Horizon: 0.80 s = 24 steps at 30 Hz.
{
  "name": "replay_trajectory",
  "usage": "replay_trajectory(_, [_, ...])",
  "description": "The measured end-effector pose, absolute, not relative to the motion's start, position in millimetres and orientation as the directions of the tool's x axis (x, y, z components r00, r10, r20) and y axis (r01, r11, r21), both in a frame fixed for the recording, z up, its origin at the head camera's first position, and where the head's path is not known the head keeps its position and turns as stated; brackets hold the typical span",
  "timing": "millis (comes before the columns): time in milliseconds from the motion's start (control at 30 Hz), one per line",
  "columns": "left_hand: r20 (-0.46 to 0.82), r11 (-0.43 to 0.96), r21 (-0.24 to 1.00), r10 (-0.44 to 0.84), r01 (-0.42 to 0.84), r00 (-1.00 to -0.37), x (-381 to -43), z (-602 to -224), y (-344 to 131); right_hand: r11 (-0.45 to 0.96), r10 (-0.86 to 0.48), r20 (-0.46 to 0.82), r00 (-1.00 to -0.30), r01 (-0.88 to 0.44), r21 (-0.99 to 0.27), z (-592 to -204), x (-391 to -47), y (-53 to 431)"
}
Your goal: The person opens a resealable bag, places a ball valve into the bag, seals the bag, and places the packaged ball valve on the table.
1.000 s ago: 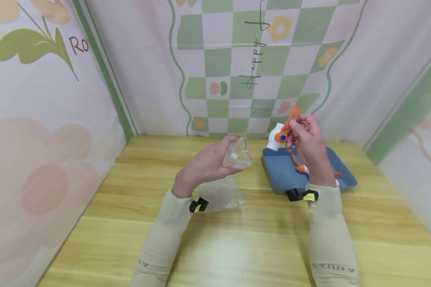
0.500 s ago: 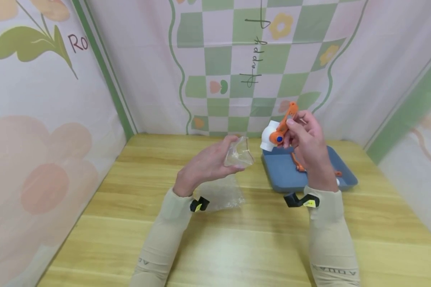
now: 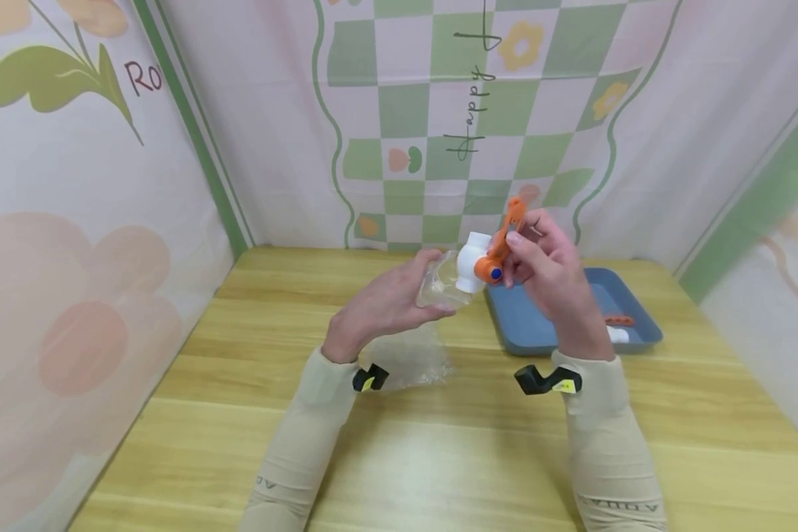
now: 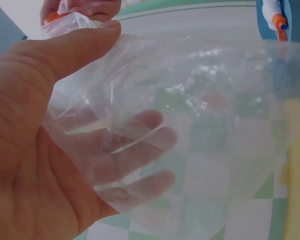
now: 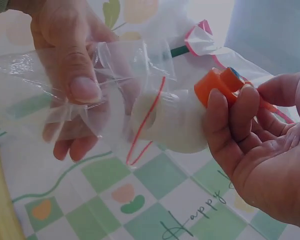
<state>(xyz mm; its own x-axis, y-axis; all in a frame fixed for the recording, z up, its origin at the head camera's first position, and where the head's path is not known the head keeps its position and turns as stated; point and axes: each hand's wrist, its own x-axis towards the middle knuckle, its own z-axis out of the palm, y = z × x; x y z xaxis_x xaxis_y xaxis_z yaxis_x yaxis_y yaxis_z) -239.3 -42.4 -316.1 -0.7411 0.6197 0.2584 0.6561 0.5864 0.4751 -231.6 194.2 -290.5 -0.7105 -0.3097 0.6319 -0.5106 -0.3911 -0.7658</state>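
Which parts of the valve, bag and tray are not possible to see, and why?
Head view: the right hand hides part of the orange handle of the valve.
Head view: that hand also hides part of the tray.
Head view: the left hand covers part of the bag.
Left wrist view: the top edge cuts off the tray.
Right wrist view: the left edge cuts off the bag.

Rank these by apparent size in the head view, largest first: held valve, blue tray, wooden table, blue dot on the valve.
1. Wooden table
2. Blue tray, partly hidden by the right hand
3. Held valve
4. Blue dot
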Motion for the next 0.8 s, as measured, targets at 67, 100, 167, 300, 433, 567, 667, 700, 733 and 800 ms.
replay_trajectory(67, [0.264,0.571,0.495,0.619,0.655,-0.740,-239,-316,-42,-0.409,-0.342,0.635,-0.693,-0.499,-0.764,-291,-231,191])
replay_trajectory(100, [0.265,0.566,0.504,0.618,0.653,-0.740,-239,-316,-42,-0.414,-0.357,0.634,-0.686,-0.493,-0.766,-292,-231,190])
replay_trajectory(167, [0.262,0.552,0.528,0.617,0.646,-0.742,-239,-315,-42,-0.415,-0.382,0.631,-0.675,-0.484,-0.770,-292,-231,187])
replay_trajectory(300, [0.262,0.530,0.558,0.617,0.638,-0.742,-240,-316,-42,-0.400,-0.417,0.618,-0.666,-0.477,-0.783,-294,-231,183])
replay_trajectory(433, [0.268,0.521,0.561,0.622,0.644,-0.736,-240,-316,-42,-0.400,-0.450,0.620,-0.643,-0.475,-0.784,-296,-231,180])
replay_trajectory(567, [0.285,0.495,0.563,0.636,0.662,-0.717,-239,-316,-42,-0.382,-0.472,0.610,-0.636,-0.477,-0.792,-297,-230,180])
replay_trajectory(667, [0.301,0.456,0.579,0.652,0.676,-0.696,-237,-315,-43,-0.360,-0.474,0.605,-0.639,-0.487,-0.796,-297,-229,179])
replay_trajectory(700, [0.302,0.445,0.586,0.656,0.677,-0.692,-237,-315,-43,-0.353,-0.475,0.607,-0.637,-0.494,-0.795,-297,-229,180])
replay_trajectory(733, [0.305,0.435,0.592,0.658,0.678,-0.688,-236,-315,-43,-0.336,-0.476,0.606,-0.638,-0.504,-0.795,-297,-229,180])
replay_trajectory(800, [0.309,0.420,0.604,0.661,0.677,-0.684,-235,-315,-43,-0.307,-0.481,0.602,-0.638,-0.520,-0.797,-296,-228,180])
